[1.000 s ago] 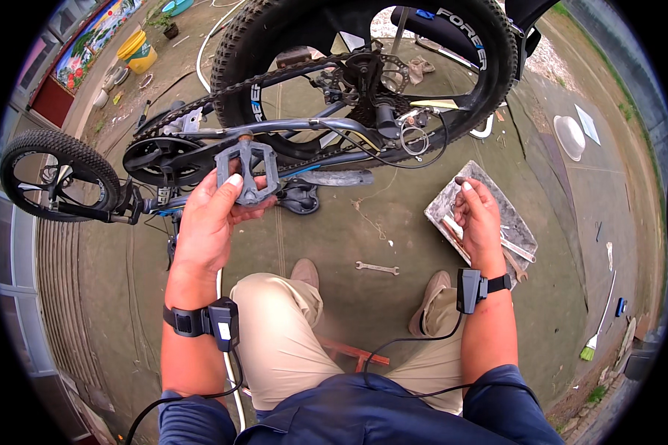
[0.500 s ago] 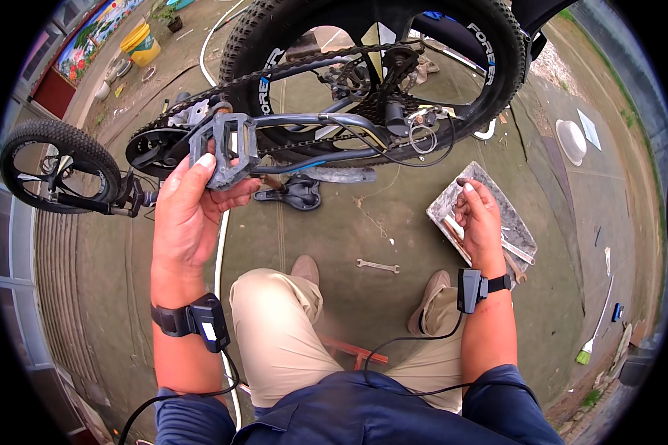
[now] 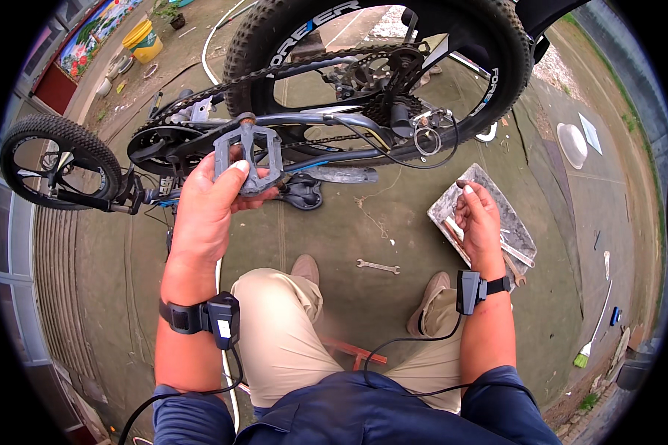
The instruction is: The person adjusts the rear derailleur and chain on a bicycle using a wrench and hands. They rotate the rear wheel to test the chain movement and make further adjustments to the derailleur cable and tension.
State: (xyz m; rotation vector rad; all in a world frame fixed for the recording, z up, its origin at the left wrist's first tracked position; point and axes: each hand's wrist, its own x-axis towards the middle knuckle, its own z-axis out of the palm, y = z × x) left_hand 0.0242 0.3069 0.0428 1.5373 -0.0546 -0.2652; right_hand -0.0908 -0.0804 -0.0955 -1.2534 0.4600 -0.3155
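Note:
My left hand (image 3: 214, 211) is closed on a grey bicycle pedal (image 3: 272, 157), thumb on its near edge and fingers beneath. The pedal sits at the end of the crank arm (image 3: 200, 139) of an upturned bicycle, whose saddle (image 3: 301, 194) lies low behind my fingertips. A chain (image 3: 289, 61) runs from the chainring to the rear sprockets (image 3: 384, 110) beside the big black rear wheel (image 3: 243, 53). My right hand (image 3: 479, 219) is raised over a grey tray, pinching a small dark piece (image 3: 467, 183) too small to name.
The worn tray (image 3: 523, 215) holds several tools. An open-ended wrench (image 3: 378, 266) lies on the green ground between my feet. The front wheel (image 3: 59, 162) stands at left, and a white basin (image 3: 571, 144) and a green-bristled brush (image 3: 583, 356) lie at right. Cables hang from both wrist devices.
My left hand and the pedal have moved right and slightly nearer, turning the crank. The rear wheel has rotated, its spokes and lettering shifted. My right hand has hardly moved.

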